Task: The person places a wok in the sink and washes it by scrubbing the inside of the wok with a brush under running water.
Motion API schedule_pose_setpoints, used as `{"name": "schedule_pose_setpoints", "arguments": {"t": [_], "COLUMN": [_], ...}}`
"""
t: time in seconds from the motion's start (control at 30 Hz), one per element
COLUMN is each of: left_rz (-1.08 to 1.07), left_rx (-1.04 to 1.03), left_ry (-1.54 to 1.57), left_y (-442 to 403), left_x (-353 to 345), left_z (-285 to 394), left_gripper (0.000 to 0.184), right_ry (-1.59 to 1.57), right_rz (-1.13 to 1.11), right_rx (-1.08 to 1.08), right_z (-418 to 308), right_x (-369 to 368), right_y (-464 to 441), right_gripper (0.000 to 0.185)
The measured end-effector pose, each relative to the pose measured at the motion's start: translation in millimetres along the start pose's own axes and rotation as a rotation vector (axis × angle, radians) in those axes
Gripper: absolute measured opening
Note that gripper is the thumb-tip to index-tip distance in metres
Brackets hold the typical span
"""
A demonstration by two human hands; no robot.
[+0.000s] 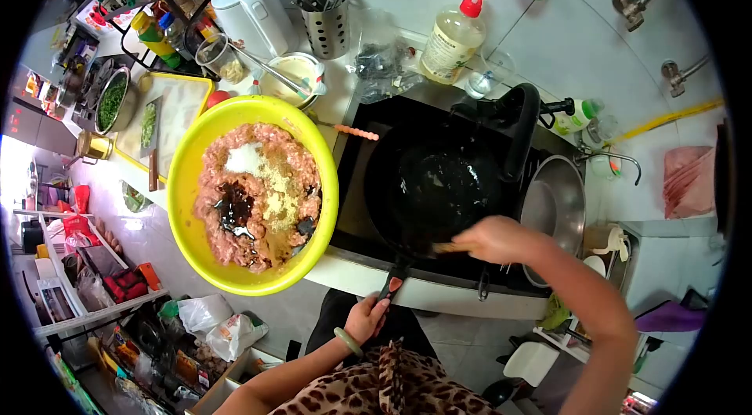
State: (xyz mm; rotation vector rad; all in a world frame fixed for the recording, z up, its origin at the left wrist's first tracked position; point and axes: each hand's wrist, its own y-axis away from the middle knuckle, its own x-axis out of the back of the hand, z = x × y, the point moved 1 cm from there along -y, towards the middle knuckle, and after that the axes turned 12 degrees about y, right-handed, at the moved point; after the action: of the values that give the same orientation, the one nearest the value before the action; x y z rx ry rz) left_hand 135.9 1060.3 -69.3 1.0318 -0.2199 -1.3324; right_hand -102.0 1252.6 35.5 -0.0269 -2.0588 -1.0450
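Note:
My left hand [366, 319], with a pale bangle at the wrist, is wrapped round the black handle [394, 280] of a dark wok [439, 180]. My right hand [497, 241] is closed on the wooden handle of a brush [454, 247] at the wok's near right edge; the brush's far end is hard to make out against the black. The wok's inside looks wet. To its left stands a yellow bowl [331, 203] of minced meat [223, 231], topped with white powder, yellowish bits and dark sauce.
A steel pan [554, 207] and a black faucet [521, 133] are right of the wok. Behind stand a soap bottle [450, 43], a utensil holder [324, 23] and a white kettle [249, 12]. A knife [153, 156] lies on a cutting board [180, 102] at left.

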Motion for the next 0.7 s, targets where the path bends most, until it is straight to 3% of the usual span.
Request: {"name": "schedule_pose_setpoints", "arguments": {"t": [0.03, 0.07, 0.17, 0.23, 0.33, 0.37, 0.43, 0.5, 0.57, 0.7], "left_rz": [0.008, 0.012, -0.016, -0.011, -0.017, -0.02, 0.002, 0.014, -0.01, 0.006], "left_rx": [0.019, 0.038, 0.007, 0.004, -0.003, 0.005, 0.018, 0.014, -0.002, 0.028], "left_ry": [-0.022, -0.045, -0.054, -0.049, -0.039, -0.033, -0.045, -0.056, -0.049, -0.023], "left_y": [1, 1, 3, 3, 0, 2, 6, 1, 6, 6], "left_x": [0, -1, -1, 0, -1, -1, -3, -2, 0, 0], "left_z": [1, 2, 4, 1, 3, 4, 8, 12, 9, 6], "left_gripper": [0.021, 0.021, 0.021, 0.021, 0.021, 0.022, 0.022, 0.023, 0.023, 0.024], "right_ry": [-0.186, -0.421, -0.161, 0.057, 0.2, 0.124, -0.314, -0.451, -0.265, 0.556], "right_rz": [0.099, 0.062, 0.194, 0.018, -0.16, -0.08, -0.033, 0.063, -0.061, -0.053], "right_rx": [0.039, -0.002, -0.205, -0.242, -0.114, -0.022, -0.032, 0.009, -0.128, -0.246], "right_z": [-2, 2, 22, 46, 32, 18, -3, -7, -7, 34], "right_x": [-4, -4, 8, 11, 0, -5, -9, -21, -16, -10], "right_y": [-19, -35, -14, 15, 37, 26, -10, -26, 2, 36], "right_gripper": [0.038, 0.041, 0.041, 0.027, 0.025, 0.028, 0.039, 0.041, 0.042, 0.032]}}
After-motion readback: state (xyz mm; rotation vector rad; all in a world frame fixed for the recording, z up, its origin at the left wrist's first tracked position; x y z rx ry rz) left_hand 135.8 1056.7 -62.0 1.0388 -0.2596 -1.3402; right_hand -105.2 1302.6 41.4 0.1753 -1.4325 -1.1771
